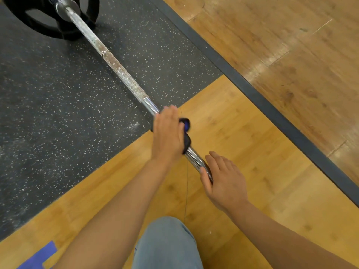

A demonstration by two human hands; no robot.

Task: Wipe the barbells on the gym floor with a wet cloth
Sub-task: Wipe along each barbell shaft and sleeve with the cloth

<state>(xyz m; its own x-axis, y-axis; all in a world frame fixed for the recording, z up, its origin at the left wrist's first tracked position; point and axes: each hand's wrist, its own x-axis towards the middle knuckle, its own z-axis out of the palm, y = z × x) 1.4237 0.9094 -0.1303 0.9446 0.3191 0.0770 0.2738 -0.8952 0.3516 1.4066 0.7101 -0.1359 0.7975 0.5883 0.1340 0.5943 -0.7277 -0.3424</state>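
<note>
A long steel barbell [116, 65] runs from the top left down toward me, its knurled part spotted with rust and its near part shiny chrome. A black weight plate [35, 22] sits on its far end. My left hand [168, 134] wraps a dark blue cloth [185, 133] round the smooth shaft. Just nearer to me, my right hand [223, 181] holds the shaft, thumb on one side and fingers over the other. The bar beyond my right hand is hidden.
Black speckled rubber matting [58, 113] lies under the far half of the bar. Wooden platform boards [242, 152] lie under my hands, with a dark rubber strip [252, 88] beyond. My knee in light jeans [167, 245] is at the bottom. A blue patch [38, 257] shows at the bottom left.
</note>
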